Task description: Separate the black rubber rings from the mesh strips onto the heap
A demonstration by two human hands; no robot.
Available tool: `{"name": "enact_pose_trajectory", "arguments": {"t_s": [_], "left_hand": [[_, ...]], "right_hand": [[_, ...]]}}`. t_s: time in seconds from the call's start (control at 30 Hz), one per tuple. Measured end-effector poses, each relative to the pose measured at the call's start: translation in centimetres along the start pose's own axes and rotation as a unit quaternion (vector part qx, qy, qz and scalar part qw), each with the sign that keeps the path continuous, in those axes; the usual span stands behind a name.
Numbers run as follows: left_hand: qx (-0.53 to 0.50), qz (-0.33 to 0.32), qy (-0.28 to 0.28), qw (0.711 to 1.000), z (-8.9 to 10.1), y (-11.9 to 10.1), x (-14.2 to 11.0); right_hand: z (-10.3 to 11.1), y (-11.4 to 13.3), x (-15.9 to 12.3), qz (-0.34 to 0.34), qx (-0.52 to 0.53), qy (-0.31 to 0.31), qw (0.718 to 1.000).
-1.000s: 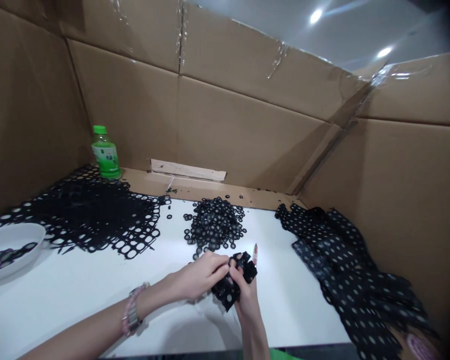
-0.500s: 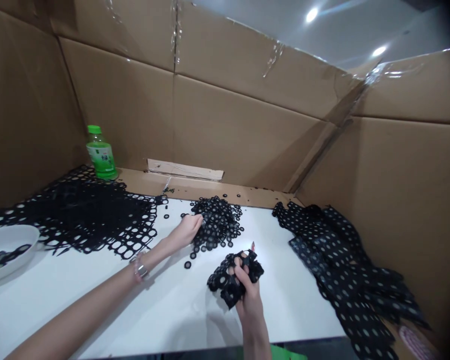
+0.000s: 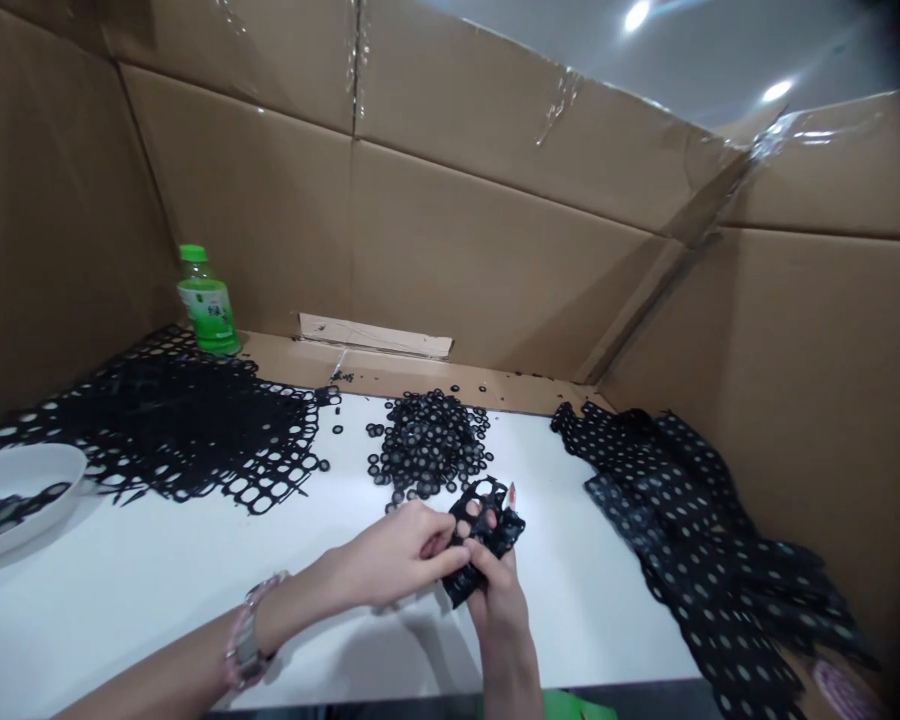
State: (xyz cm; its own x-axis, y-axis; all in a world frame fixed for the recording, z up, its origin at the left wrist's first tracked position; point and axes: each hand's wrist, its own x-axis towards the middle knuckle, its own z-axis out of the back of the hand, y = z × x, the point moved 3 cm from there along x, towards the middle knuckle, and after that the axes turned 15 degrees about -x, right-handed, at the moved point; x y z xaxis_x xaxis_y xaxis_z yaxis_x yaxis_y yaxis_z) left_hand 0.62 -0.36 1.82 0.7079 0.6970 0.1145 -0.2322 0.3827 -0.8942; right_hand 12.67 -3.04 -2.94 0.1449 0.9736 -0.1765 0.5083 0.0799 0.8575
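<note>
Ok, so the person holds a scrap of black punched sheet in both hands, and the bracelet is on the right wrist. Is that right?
No: the bracelet is on the left wrist, not the right, as the head view shows. The left hand and right hand do both hold the scrap of black punched sheet.

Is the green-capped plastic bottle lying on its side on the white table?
No, the green-capped plastic bottle stands upright on the brown cardboard ledge at the back, near the corner.
</note>
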Motion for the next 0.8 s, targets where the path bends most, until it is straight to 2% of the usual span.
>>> {"name": "enact_pose_trajectory", "arguments": {"t_s": [0.1, 0.17, 0.23, 0.33, 0.37, 0.43, 0.53, 0.63, 0.7, 0.77, 0.8], "left_hand": [[-0.038, -0.01, 0.011, 0.999, -0.7, -0.3, -0.1], [-0.055, -0.013, 0.002, 0.998, -0.5, 0.5, 0.1], [-0.061, 0.002, -0.051, 0.997, 0.5, 2.0, 0.3], [-0.022, 0.037, -0.167, 0.985, 3.2, 4.6, 0.6], [-0.003, 0.041, -0.188, 0.981, 4.0, 5.3, 0.8], [0.032, 0.042, -0.195, 0.979, 5.1, 6.5, 1.5], [0.069, 0.048, -0.186, 0.979, 5.5, 7.4, 3.1], [0.098, 0.053, -0.199, 0.974, 5.1, 7.0, 4.5], [0.109, 0.041, -0.207, 0.971, 4.7, 5.9, 4.6], [0.08, -0.004, -0.173, 0.982, 3.8, 4.2, 4.0], [0.048, -0.036, -0.136, 0.989, 3.3, 3.3, 3.6]], "right_hand": [[-0.1, -0.3, 0.0, 0.009, 0.001, -0.017, 1.0], [0.2, -0.4, -0.1, 0.01, 0.002, -0.038, 0.999], [0.7, -0.2, -0.4, 0.022, 0.006, -0.056, 0.998], [1.6, 0.5, -0.7, 0.032, 0.011, -0.052, 0.998], [1.8, 0.7, -0.8, 0.029, 0.01, -0.05, 0.998], [2.0, 0.8, -0.9, 0.009, 0.007, -0.04, 0.999], [1.3, 0.5, -0.8, -0.028, -0.005, -0.024, 0.999], [0.5, -0.2, -0.7, -0.043, -0.044, -0.044, 0.997], [0.1, -0.6, -0.7, -0.06, -0.057, -0.048, 0.995], [-0.2, -0.8, -0.7, -0.079, -0.054, -0.027, 0.995], [-0.2, -0.7, -0.6, -0.081, -0.049, -0.016, 0.995]]}}
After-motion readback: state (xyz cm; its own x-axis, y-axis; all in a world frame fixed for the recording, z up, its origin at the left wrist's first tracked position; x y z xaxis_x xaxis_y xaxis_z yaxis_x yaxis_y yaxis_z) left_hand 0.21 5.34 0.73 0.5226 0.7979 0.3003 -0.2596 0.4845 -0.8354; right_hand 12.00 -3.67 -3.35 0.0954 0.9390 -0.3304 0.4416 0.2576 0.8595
